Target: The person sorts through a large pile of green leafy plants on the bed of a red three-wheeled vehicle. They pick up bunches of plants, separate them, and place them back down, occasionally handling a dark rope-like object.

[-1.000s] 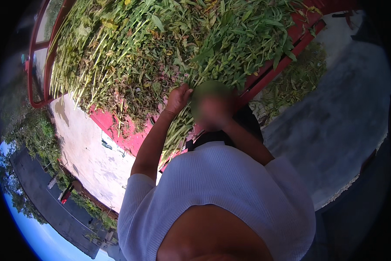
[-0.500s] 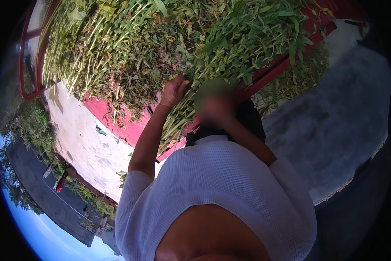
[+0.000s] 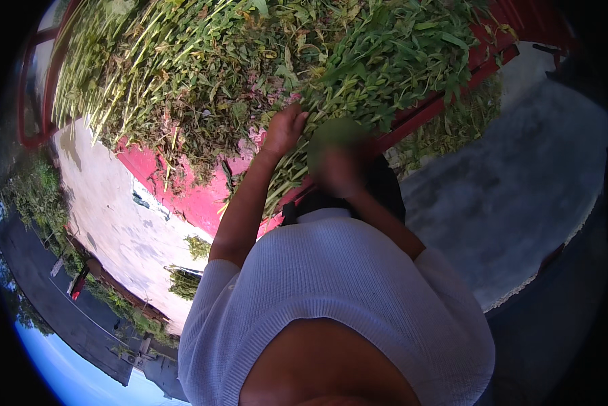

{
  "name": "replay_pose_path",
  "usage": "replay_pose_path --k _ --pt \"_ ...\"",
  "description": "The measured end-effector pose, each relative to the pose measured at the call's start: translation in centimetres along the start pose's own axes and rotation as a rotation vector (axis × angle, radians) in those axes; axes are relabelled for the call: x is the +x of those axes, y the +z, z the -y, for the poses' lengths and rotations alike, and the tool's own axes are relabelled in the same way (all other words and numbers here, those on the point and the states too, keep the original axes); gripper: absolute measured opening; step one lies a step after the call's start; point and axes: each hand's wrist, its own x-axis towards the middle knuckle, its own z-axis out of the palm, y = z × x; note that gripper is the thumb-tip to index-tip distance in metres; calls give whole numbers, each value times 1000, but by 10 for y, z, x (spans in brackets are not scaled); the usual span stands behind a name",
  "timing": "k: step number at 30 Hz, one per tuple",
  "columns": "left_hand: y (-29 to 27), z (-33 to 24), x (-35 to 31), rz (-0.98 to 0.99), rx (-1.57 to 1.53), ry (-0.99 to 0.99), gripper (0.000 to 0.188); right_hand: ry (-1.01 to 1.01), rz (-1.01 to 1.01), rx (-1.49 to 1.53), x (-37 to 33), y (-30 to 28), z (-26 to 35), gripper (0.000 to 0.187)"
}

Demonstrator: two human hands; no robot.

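A thick heap of cut leafy green stalks, some with pods, covers the red metal bed in front of me. My left hand is closed at the near edge of the heap, its thumb side against a bunch of stalks; the fingertips are hidden. The stem ends of this bunch point toward my body between my forearms. Close beside it on the right, my right hand is at the bed's edge. A blur covers that hand's fingers and whatever they touch.
A red side rail runs along the near right of the bed, and a red tubular frame stands at the far left. More cut plants lie beyond the rail. A stalk bundle rests on the pale ground at left.
My left hand has shifted slightly up and right in the picture, still closed. My right hand has barely moved. The view has shifted a little, and the stalk bundle on the ground now shows.
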Motion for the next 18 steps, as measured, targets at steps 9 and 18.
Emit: replay_pose_path --k 9,18 --pt "11 78 22 -227 -789 -164 28 -232 -65 -377 42 8 53 7" --pt "-8 83 39 -161 -591 -240 22 -195 290 -693 63 1 70 8"
